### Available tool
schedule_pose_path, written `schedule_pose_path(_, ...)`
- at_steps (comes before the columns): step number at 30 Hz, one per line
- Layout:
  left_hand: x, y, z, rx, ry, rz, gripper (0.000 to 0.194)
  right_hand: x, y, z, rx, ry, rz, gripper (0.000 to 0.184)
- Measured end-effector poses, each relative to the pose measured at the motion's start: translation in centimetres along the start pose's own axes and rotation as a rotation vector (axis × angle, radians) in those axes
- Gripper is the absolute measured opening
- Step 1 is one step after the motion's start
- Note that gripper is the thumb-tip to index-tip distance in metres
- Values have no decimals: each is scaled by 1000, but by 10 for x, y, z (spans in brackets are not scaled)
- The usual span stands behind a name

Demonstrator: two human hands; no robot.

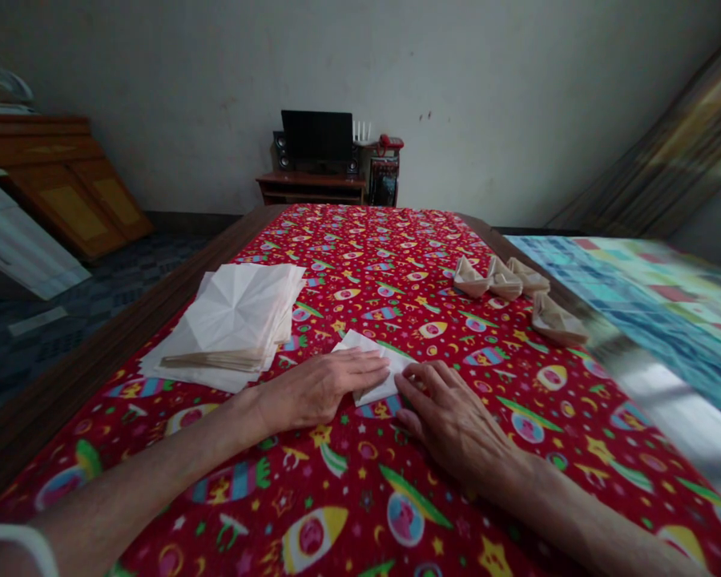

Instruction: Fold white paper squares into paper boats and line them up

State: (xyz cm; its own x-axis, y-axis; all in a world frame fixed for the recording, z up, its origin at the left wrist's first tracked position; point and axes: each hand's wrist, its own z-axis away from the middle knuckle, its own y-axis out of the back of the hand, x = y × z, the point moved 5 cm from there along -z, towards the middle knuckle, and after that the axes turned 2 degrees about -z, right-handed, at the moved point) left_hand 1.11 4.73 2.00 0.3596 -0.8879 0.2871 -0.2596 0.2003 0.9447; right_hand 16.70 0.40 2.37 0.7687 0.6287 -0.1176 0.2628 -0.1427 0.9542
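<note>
A small piece of folded white paper (pixel 377 388) lies flat on the red patterned tablecloth in front of me. My left hand (pixel 330 386) rests across its left part, palm down with the fingers stretched out together. At the paper's right edge is my right hand (pixel 448 409), its fingers bent and the index fingertip touching the sheet. The right thumb sits apart, lower down on the cloth. Part of the paper is hidden under the left fingers. To the left lies a stack of creased paper sheets (pixel 231 300), the top one marked with star-like folds.
Several folded paper boat shapes (pixel 505 280) stand at the right side of the tablecloth (pixel 312 481). Beyond the table's right edge is a bed with a coloured cover (pixel 654 296). A monitor (pixel 317 136) and red telephone (pixel 390 144) are by the far wall; a wooden cabinet (pixel 66 184) stands left.
</note>
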Motion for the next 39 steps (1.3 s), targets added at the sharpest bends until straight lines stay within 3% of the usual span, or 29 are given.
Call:
schedule_pose_path(5, 6, 0, -1, -28, -24, -1, 62, 0, -1, 0, -26, -6, -4, 25)
schedule_pose_path(11, 5, -4, 1, -49, -17, -20, 58, 1, -4, -1, -58, -6, 54, 40)
schedule_pose_path(20, 1, -14, 10, -69, 46, -87, 72, 0, -1, -3, -87, -13, 96, 42)
schedule_pose_path(29, 3, -8, 18, -51, 158, -205, 66, 0, -5, -3, -63, 2, 156, 42)
schedule_pose_path(39, -14, 2, 42, -6, 281, -374, 64, 0, -5, -4, -78, -11, 145, 40)
